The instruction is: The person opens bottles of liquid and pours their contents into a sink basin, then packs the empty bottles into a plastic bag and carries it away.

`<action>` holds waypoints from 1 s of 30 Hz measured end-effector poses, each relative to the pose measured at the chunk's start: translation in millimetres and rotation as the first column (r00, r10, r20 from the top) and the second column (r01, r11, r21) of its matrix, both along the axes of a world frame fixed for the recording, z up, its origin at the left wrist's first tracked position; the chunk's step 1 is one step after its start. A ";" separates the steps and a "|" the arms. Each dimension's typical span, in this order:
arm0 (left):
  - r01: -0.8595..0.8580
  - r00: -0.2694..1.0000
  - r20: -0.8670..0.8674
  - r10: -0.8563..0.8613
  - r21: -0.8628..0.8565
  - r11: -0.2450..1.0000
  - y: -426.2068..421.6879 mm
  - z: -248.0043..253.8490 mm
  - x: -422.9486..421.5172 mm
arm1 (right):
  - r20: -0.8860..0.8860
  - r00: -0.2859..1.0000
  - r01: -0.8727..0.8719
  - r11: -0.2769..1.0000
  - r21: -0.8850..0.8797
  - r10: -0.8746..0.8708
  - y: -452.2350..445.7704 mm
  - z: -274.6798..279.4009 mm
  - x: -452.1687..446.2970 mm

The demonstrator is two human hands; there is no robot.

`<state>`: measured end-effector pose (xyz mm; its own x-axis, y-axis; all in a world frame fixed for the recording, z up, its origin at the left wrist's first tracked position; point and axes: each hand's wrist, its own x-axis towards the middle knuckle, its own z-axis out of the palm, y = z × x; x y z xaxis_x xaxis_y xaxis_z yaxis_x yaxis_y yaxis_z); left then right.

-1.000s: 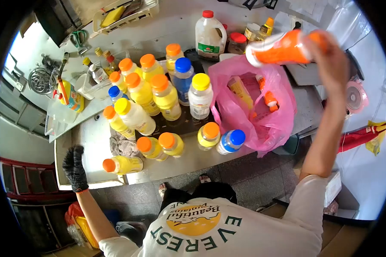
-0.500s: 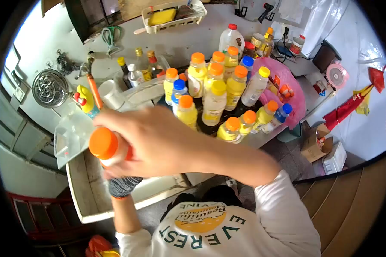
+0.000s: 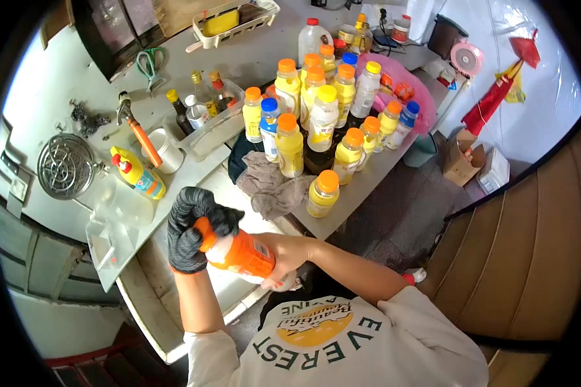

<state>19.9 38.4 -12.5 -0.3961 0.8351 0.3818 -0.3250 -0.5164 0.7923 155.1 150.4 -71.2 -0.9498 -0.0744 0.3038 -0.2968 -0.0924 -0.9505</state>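
Note:
Over the sink (image 3: 142, 284), a bottle with an orange label (image 3: 242, 253) lies tilted between my two hands. My left hand (image 3: 192, 226), in a dark knitted glove, is wrapped round its orange cap end. Bare fingers of my right hand (image 3: 285, 255) close round the bottle's body near the base. Beyond them, a crumpled grey-brown cloth (image 3: 271, 184) lies at the counter edge. A small yellow-labelled bottle with an orange cap (image 3: 323, 193) stands upright at the counter's near corner, apart from my hands.
Several capped bottles (image 3: 290, 151) crowd the counter (image 3: 368, 187) behind the cloth. A pink plastic bag (image 3: 423, 87) sits behind them. At left are a yellow cleaner bottle (image 3: 135, 173), a white cup (image 3: 166, 151) with an orange-handled hammer (image 3: 139, 132), and a clear bin of sauce bottles (image 3: 206, 138).
The bottle has tipped from cap-up to nearly sideways. My right hand has moved from its upper part to the body near the base; my gloved left hand now grips the cap end.

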 end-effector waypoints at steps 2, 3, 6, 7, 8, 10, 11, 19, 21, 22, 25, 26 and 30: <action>0.274 0.962 -0.052 -0.269 0.170 0.947 5.5 13.6 -0.9 | 0.058 0.921 -0.375 0.918 -0.129 0.385 1.0 -4.0 -3.6; 0.560 0.813 -0.312 -0.491 0.190 0.806 22.8 29.1 -14.3 | 0.140 0.819 -0.508 0.816 -0.274 0.557 3.7 14.1 0.2; 0.383 0.898 -0.284 -0.337 0.126 0.915 17.3 55.2 6.7 | -0.001 0.912 -0.397 0.882 -0.253 0.410 -0.1 16.4 -2.0; 0.228 0.905 -0.381 -0.188 0.063 0.972 13.1 58.3 10.2 | 0.006 0.947 -0.312 0.926 -0.214 0.320 1.9 15.6 -1.1; 0.067 0.878 -0.475 -0.051 0.017 0.998 11.7 58.0 13.1 | -0.037 0.979 -0.203 0.965 -0.167 0.200 3.5 16.1 -0.5; -0.067 0.957 -0.286 0.049 -0.053 0.996 9.7 49.7 25.8 | -0.114 0.981 -0.175 0.964 -0.202 0.154 7.5 4.5 -7.5; -0.098 0.949 -0.305 0.075 -0.061 0.993 10.8 49.5 31.0 | -0.062 0.986 -0.162 0.976 -0.143 0.154 13.1 1.9 -4.0; -0.252 0.881 -0.439 0.179 -0.116 0.961 2.9 13.8 41.0 | 0.002 0.992 -0.124 0.989 -0.080 0.125 26.7 -11.4 9.9; -0.469 0.680 -0.674 0.288 -0.099 0.878 -0.8 5.8 40.1 | -0.068 0.995 0.081 0.990 0.120 -0.073 25.9 -14.4 6.5; -0.633 0.447 -0.838 0.315 -0.047 0.773 -5.2 2.6 36.3 | 0.010 0.993 0.116 0.973 0.200 -0.120 27.8 -22.2 7.0; -0.467 0.823 -0.420 0.381 -0.121 0.876 7.0 -18.8 26.7 | -0.011 0.936 0.335 0.878 0.341 -0.353 17.2 -33.6 5.9; -0.510 0.838 -0.315 0.445 -0.165 0.844 11.0 -26.1 19.6 | 0.065 0.912 0.355 0.860 0.366 -0.404 13.4 -39.0 2.9; -0.635 0.771 -0.217 0.599 -0.340 0.694 36.3 -84.5 -18.2 | 0.055 0.751 0.565 0.683 0.463 -0.658 2.8 -82.5 -12.0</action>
